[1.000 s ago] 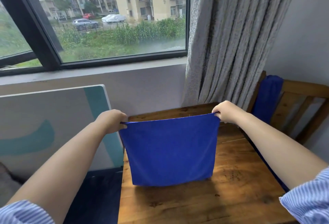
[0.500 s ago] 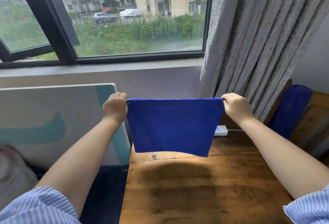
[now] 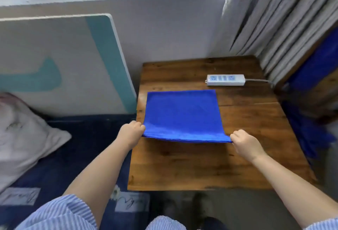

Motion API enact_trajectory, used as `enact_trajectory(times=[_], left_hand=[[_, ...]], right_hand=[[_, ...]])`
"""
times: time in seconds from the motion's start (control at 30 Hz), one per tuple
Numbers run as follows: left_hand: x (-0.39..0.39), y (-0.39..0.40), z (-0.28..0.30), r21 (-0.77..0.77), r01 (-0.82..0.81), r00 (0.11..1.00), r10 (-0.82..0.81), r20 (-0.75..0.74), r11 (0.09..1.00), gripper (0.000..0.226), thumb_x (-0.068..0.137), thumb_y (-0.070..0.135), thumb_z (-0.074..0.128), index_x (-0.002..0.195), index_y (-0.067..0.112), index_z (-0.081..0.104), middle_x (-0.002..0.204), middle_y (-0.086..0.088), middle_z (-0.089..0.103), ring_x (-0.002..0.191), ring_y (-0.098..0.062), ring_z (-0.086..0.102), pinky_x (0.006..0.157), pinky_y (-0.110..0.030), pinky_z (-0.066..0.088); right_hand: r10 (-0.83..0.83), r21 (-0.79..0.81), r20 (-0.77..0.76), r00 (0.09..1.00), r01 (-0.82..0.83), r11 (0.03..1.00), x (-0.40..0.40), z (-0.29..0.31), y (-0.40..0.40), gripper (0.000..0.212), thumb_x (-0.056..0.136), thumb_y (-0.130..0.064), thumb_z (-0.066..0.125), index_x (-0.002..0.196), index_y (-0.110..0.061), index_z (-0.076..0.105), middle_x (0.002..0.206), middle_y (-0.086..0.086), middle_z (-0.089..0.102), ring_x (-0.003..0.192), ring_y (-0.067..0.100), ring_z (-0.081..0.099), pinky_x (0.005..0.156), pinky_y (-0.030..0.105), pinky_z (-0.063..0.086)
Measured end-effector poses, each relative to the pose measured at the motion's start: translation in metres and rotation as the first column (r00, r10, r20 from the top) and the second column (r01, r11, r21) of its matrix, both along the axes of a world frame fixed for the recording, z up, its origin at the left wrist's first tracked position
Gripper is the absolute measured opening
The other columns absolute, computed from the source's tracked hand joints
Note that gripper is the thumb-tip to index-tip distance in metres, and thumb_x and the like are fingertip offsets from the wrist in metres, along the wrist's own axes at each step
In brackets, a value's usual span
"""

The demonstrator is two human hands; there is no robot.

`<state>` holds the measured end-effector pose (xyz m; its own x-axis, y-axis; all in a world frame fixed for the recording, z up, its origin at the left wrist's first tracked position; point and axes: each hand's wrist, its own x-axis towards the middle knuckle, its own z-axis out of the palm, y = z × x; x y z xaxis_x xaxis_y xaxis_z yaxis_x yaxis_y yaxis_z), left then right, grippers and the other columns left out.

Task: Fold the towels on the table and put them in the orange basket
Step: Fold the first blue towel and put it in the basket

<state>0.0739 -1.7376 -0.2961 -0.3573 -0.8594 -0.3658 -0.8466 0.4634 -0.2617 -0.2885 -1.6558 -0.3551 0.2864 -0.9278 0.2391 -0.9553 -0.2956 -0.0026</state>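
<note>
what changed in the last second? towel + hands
The blue towel went from hanging in the air between the hands to lying on the wooden table, with only its near edge lifted. The left hand and right hand came down and toward the person. Unchanged: each hand pinches a corner, and the towel is still folded. The camera tilted down.

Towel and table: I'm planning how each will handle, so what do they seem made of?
Blue towel: soft, matte cloth, possibly microfibre; it sags between the pinching left hand and right hand. Table: wood, worn brown finish, visible grain and plank seams.
</note>
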Motion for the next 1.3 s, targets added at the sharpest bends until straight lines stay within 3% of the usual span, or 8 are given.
enact_trajectory(times=[0.1,0.37,0.5,0.67,0.87,1.0,1.13,1.3], left_hand=[[0.002,0.021,-0.031,0.09,0.056,0.998,-0.059,0.035,0.994,0.032,0.093,0.004,0.04,0.122,0.011,0.047,0.129,-0.004,0.045,0.121,-0.021,0.041,0.085,-0.028,0.044],[0.02,0.06,-0.088,0.34,0.112,0.994,-0.11,-0.024,0.934,0.03,0.089,0.002,0.042,0.116,0.009,0.055,0.13,-0.001,0.045,0.124,-0.017,0.04,0.085,-0.028,0.043],[0.027,0.072,-0.101,0.447,-0.007,0.999,0.025,-0.035,0.894,0.017,0.086,0.001,0.04,0.075,0.013,0.045,0.101,0.0,0.049,0.098,-0.019,0.048,0.058,-0.027,0.032],[0.038,0.077,-0.102,0.67,-0.179,0.922,0.36,-0.142,0.721,0.034,0.082,0.001,0.043,0.058,0.017,0.023,0.062,0.004,0.029,0.061,-0.016,0.03,0.052,-0.024,0.02],[0.049,0.062,-0.084,0.866,-0.248,0.819,0.571,-0.052,0.435,0.043,0.079,-0.006,0.046,0.057,0.016,0.016,0.062,0.002,0.018,0.055,-0.014,0.016,0.053,-0.024,0.016],[0.058,0.049,-0.076,0.898,-0.259,0.645,0.756,-0.114,0.356,0.046,0.078,-0.009,0.047,0.055,0.017,0.018,0.058,0.003,0.019,0.052,-0.013,0.016,0.049,-0.019,0.016],[0.059,0.03,-0.072,0.895,-0.247,0.355,0.894,-0.272,0.371,0.034,0.07,-0.002,0.05,0.055,0.015,0.024,0.055,0.004,0.027,0.053,-0.013,0.023,0.048,-0.019,0.022],[0.049,0.007,-0.07,0.878,-0.227,0.01,0.903,-0.43,0.42,0.023,0.06,0.005,0.052,0.056,0.013,0.03,0.051,0.004,0.036,0.047,-0.008,0.038,0.04,-0.008,0.033]], right_hand=[[0.004,0.12,-0.043,0.999,0.001,0.993,0.005,-0.031,0.029,0.013,0.049,0.0,0.039,0.047,-0.01,0.046,0.046,0.005,0.049,0.061,0.02,0.033,0.03,0.022,0.033],[0.102,0.387,-0.116,0.988,-0.05,0.921,0.017,-0.066,0.077,0.045,0.016,0.011,0.078,0.05,-0.006,0.055,0.061,0.009,0.061,0.077,0.026,0.052,0.04,0.022,0.043],[0.088,0.485,-0.08,0.993,-0.039,0.874,0.022,-0.063,0.079,0.045,0.013,0.003,0.083,0.052,-0.007,0.063,0.069,0.008,0.071,0.073,0.026,0.072,0.046,0.021,0.051],[-0.085,0.777,-0.047,0.995,0.09,0.622,0.028,-0.042,0.078,0.035,0.072,-0.008,0.056,0.057,-0.023,0.028,0.063,-0.006,0.041,0.075,0.026,0.049,0.056,0.031,0.03],[-0.329,0.925,0.027,0.944,0.101,0.366,0.037,-0.031,0.074,0.034,0.074,-0.007,0.051,0.055,-0.017,0.024,0.056,-0.003,0.029,0.053,0.014,0.024,0.049,0.027,0.016],[-0.663,0.866,0.273,0.697,0.122,0.485,0.045,-0.019,0.059,0.029,0.07,-0.009,0.053,0.054,-0.015,0.029,0.053,-0.001,0.03,0.047,0.008,0.027,0.047,0.022,0.02],[-0.744,0.735,0.522,0.417,0.221,0.641,0.047,-0.013,0.038,0.016,0.069,-0.01,0.05,0.059,-0.016,0.039,0.056,0.005,0.04,0.045,0.002,0.042,0.047,0.017,0.028],[-0.719,0.662,0.611,0.331,0.284,0.694,0.047,-0.018,0.007,0.035,0.086,0.005,0.049,0.068,-0.024,0.043,0.066,0.0,0.047,0.052,-0.006,0.048,0.051,0.007,0.036]])
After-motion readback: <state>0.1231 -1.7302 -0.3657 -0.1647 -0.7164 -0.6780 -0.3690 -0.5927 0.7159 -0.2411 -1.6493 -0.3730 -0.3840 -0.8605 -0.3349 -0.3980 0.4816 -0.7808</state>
